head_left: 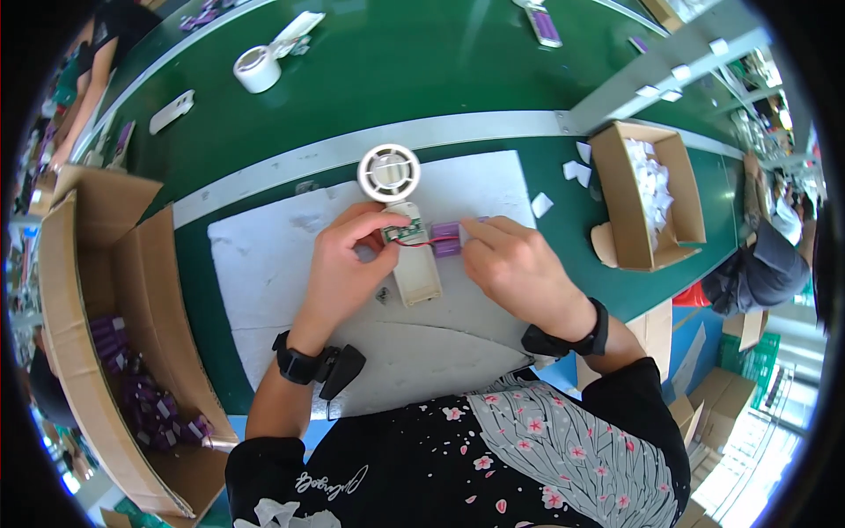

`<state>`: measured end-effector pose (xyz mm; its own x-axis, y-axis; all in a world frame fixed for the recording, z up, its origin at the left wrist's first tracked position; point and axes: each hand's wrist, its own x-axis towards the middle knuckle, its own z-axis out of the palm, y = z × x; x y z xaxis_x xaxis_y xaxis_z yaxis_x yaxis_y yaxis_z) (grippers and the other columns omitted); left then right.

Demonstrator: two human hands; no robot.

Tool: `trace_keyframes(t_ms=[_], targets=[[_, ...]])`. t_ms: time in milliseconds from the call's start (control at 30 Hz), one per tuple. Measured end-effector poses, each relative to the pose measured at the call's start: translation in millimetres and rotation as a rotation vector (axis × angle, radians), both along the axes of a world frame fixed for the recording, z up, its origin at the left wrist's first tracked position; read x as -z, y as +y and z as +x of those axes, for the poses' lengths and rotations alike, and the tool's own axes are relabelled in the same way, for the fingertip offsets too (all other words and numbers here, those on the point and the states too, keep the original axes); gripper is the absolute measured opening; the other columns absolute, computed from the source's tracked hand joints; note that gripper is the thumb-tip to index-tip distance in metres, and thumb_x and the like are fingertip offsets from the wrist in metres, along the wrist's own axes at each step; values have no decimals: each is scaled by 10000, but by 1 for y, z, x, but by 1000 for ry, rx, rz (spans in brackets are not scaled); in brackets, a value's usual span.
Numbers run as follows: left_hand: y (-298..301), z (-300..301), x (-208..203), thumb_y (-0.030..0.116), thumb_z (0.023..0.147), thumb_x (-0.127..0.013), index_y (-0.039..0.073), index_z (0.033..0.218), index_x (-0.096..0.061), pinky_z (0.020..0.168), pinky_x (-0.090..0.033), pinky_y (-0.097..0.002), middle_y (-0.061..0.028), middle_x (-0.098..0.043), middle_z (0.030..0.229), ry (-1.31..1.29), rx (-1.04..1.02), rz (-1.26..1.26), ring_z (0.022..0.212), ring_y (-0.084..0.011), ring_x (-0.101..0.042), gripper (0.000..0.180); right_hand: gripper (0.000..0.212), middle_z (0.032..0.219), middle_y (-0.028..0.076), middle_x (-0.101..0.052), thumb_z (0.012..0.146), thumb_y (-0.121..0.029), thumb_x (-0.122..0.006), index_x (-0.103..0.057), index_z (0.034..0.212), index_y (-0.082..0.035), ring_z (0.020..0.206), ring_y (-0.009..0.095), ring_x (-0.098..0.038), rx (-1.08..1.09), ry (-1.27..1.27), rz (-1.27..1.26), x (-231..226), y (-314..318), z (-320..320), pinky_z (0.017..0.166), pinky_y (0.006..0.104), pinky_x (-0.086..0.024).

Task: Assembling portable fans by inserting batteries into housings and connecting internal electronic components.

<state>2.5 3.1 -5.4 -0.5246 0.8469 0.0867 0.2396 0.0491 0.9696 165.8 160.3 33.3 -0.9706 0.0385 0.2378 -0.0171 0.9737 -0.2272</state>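
A small white fan housing lies on the pale mat (282,290), its round slotted head (389,189) at the far end and its open handle shell (417,280) toward me. My left hand (350,260) pinches a green circuit board (403,232) over the upper part of the handle. Thin red and dark wires (424,243) run from the board to a purple battery pack (446,239) just right of the handle. With curled fingers, my right hand (518,268) grips the pack's right end, which is partly hidden. Small dark bits (382,297) lie beside the handle.
At left, a tall open carton (145,273) holds many purple battery packs (145,400). A smaller carton (634,238) with white paper pieces stands at right, near loose scraps (576,172). Beyond the metal rail (475,128) are a white roll (257,70) and a white housing (172,112). Other people work nearby.
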Motion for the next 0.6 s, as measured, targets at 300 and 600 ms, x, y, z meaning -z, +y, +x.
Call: trace_keyframes(t_ms=[300, 600], targets=[[1, -2, 2, -77, 759, -616, 11, 1021, -672, 700, -499, -227, -89, -615, 1054, -70, 10, 36, 794, -125, -610, 282, 84, 856, 144, -658, 708, 10, -625, -610, 781, 49, 732, 283, -641, 45, -46, -152, 1, 13, -3, 654, 343, -534], [0, 3, 3, -68, 758, -628, 26, 1023, -687, 692, -519, -237, -98, -632, 1050, -56, -26, 95, 793, -132, -635, 288, 301, 853, 141, -675, 747, -62, -713, -643, 1033, 4, 725, 229, -665, 616, 210, -175, -12, 100, -12, 667, 325, -538]])
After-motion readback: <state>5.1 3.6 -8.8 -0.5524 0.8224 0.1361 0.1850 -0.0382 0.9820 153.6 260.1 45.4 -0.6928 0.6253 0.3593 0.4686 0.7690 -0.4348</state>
